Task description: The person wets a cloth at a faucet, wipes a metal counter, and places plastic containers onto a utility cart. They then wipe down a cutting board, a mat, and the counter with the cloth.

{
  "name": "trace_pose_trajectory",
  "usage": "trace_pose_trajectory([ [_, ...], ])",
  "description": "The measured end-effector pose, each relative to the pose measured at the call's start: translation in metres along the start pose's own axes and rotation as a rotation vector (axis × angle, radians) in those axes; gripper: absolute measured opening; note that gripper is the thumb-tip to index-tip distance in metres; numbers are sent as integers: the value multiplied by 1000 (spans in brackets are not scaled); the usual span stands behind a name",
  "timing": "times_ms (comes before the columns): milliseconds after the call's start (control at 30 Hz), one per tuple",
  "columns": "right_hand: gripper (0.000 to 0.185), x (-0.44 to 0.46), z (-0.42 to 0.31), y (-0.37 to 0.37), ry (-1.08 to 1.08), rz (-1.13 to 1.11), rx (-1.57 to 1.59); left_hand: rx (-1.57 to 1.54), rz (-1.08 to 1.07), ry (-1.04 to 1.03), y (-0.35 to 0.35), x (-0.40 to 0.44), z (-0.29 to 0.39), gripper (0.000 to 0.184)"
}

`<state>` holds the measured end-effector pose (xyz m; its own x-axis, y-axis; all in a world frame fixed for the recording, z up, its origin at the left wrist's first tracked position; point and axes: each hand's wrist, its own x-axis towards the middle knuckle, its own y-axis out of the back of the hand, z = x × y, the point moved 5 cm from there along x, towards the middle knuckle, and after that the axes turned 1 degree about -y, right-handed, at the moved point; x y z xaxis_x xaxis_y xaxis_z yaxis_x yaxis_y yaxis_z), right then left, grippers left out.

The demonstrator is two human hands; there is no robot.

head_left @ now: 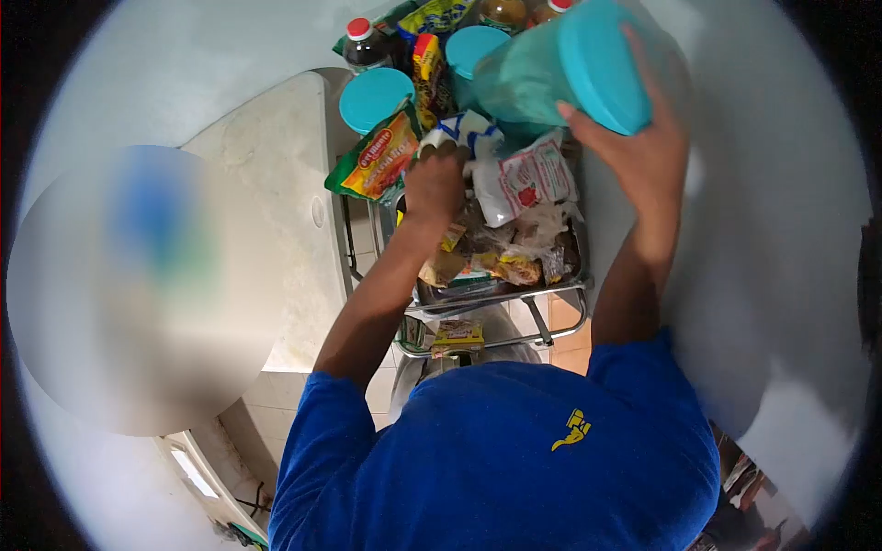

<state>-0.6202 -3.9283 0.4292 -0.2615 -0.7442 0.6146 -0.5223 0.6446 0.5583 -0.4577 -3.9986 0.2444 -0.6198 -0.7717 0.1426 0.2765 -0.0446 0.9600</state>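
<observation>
My right hand [648, 147] grips a large clear jar with a turquoise lid [602, 64], tilted on its side above the right part of the rack. Over the packed tray, my left hand [436, 184] has its fingers closed on a white and blue plastic bag [470, 133]. Just left of that hand leans a green and orange Del Monte pouch [375, 163]. A white packet with a red print [525, 179] lies to its right. Below are several small clear bags of food [519, 262].
Behind stand a turquoise-lidded container [377, 99], a second one [476, 50] and a dark bottle with a red cap [361, 46]. The rack's metal rail [496, 301] runs in front, with a yellow box [457, 336] lower down. A pale table [266, 174] is at left.
</observation>
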Motion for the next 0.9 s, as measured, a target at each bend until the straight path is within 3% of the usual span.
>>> trace_pose_trajectory([
  [100,80,-23,16,38,-181,35,-195,77,105,-48,4,17,11,17],
  [200,84,-41,30,62,-303,44,-355,-122,440,-333,-1,37,46,15],
  [233,86,-44,31,67,-309,46,-366,-319,294,-483,-17,38,63,22],
  [300,84,-50,26,69,-289,50,-357,-286,222,-408,-59,44,88,25],
  [433,71,-46,14,64,-137,94,-232,-78,-36,-47,-127,48,86,26],
  [533,80,-52,26,51,-134,75,-276,-228,-225,-193,-114,34,95,27],
  [633,82,-53,34,37,-162,78,-322,-283,-90,-316,-103,6,107,22],
  [800,81,-53,34,22,-164,73,-294,-318,-13,-266,-77,-14,118,14],
  [900,80,-51,30,26,-168,-46,-214,-302,-7,-258,-74,-16,118,14],
])
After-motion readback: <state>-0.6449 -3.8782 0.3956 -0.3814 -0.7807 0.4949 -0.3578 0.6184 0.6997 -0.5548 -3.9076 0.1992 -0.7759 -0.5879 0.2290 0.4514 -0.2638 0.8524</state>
